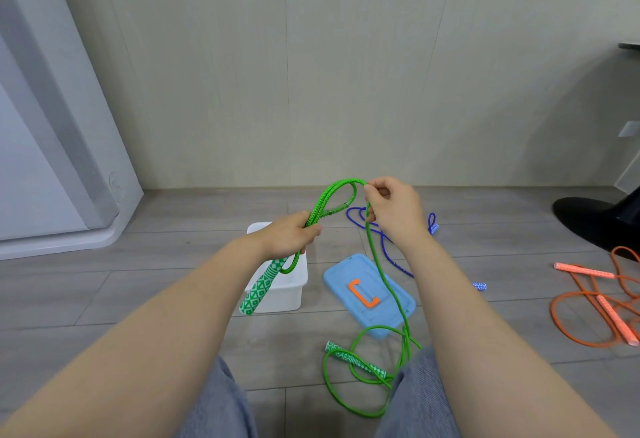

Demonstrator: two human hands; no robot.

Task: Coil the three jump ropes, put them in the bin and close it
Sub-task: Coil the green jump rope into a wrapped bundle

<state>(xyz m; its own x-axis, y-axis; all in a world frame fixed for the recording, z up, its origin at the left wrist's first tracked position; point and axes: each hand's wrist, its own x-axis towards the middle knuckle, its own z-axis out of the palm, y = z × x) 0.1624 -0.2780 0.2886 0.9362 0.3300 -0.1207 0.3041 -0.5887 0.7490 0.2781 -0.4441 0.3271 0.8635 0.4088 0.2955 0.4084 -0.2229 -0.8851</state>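
My left hand (289, 235) grips loops of the green jump rope (334, 193) above the white bin (277, 293), and one green patterned handle (258, 290) hangs below the fist. My right hand (391, 207) pinches the same rope a little higher and to the right. From there the rope drops to a loose tangle on the floor beside its second handle (356, 359). The bin's blue lid (369, 293), with an orange latch, lies flat on the floor. A blue rope (391, 250) lies behind my right hand. An orange rope (595, 302) lies at the right.
A beige wall runs behind the work spot, and a white door frame (52, 160) stands at the left. A black round stand base (595, 219) sits at the far right. My knees in grey trousers (221, 403) fill the lower edge. The floor is grey planks.
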